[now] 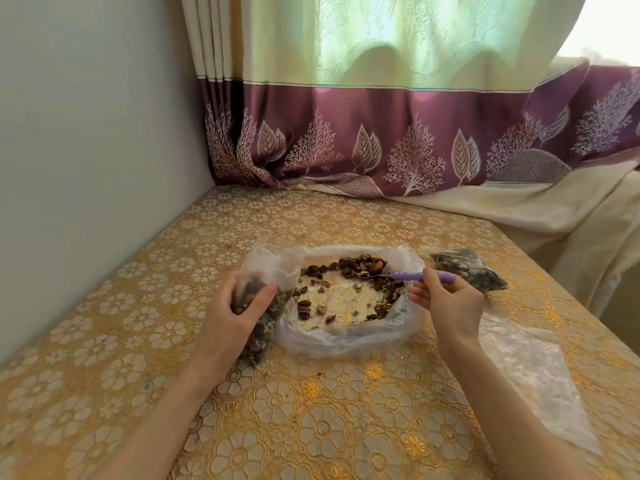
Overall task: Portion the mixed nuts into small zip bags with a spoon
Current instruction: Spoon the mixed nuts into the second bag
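Large open bag (pixel 349 336) at the middle of the surface (pixel 311 427), loose nuts (pixel 360 265) inside it, partly filled zip bag (pixel 258 327) just left, filled zip bag (pixel 471 270) right and behind, flat empty bags (pixel 533 372) right and nearer, spoon (pixel 412 276) over the open bag's right side, curtain (pixel 381 133) behind, wall (pixel 86 150) left.

Purple-handled spoon (pixel 412 276), gold floral tablecloth (pixel 311 410), purple leaf-patterned curtain (pixel 381 140).

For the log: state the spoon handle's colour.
Purple; the spoon shows in the head view.

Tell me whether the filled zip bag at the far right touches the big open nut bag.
Apart. The head view shows tablecloth between the filled zip bag and the big open bag.
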`<action>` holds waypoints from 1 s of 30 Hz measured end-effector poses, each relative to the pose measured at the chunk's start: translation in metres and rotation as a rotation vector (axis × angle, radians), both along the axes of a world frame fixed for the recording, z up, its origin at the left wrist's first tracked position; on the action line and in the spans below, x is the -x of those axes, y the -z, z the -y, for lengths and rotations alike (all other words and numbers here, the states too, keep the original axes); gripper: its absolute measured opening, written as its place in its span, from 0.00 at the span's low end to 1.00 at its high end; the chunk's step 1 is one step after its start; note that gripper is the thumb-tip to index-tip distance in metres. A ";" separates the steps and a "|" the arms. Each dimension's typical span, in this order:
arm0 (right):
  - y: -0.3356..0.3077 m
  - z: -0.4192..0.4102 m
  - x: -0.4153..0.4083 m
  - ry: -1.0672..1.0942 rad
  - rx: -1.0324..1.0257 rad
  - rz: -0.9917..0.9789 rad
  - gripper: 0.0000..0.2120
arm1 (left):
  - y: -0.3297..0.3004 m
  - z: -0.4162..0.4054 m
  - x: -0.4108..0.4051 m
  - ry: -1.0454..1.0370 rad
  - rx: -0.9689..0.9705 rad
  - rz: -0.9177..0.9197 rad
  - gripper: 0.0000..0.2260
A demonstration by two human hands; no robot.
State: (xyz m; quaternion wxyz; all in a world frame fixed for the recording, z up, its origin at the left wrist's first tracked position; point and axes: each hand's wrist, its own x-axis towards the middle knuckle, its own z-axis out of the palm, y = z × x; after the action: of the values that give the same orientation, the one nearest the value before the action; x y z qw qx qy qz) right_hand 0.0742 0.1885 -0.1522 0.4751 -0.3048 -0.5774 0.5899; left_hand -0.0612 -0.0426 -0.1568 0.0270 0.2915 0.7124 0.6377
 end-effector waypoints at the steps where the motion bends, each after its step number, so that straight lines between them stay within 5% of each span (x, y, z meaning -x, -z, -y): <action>1: 0.001 0.000 -0.001 -0.003 0.005 0.000 0.12 | 0.000 0.000 0.000 0.002 0.002 0.005 0.14; 12: -0.008 0.011 -0.011 -0.025 0.037 -0.070 0.10 | 0.002 0.000 0.001 -0.042 0.188 -0.078 0.24; 30: -0.054 0.076 -0.014 -0.299 -0.155 -0.267 0.07 | 0.004 0.002 0.008 -0.005 0.240 -0.072 0.23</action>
State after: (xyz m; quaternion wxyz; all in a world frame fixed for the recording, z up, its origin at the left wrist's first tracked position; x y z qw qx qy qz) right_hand 0.0883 0.1120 -0.0982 0.4765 -0.0974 -0.5916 0.6430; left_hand -0.0689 -0.0445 -0.1613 0.0344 0.3073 0.7849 0.5369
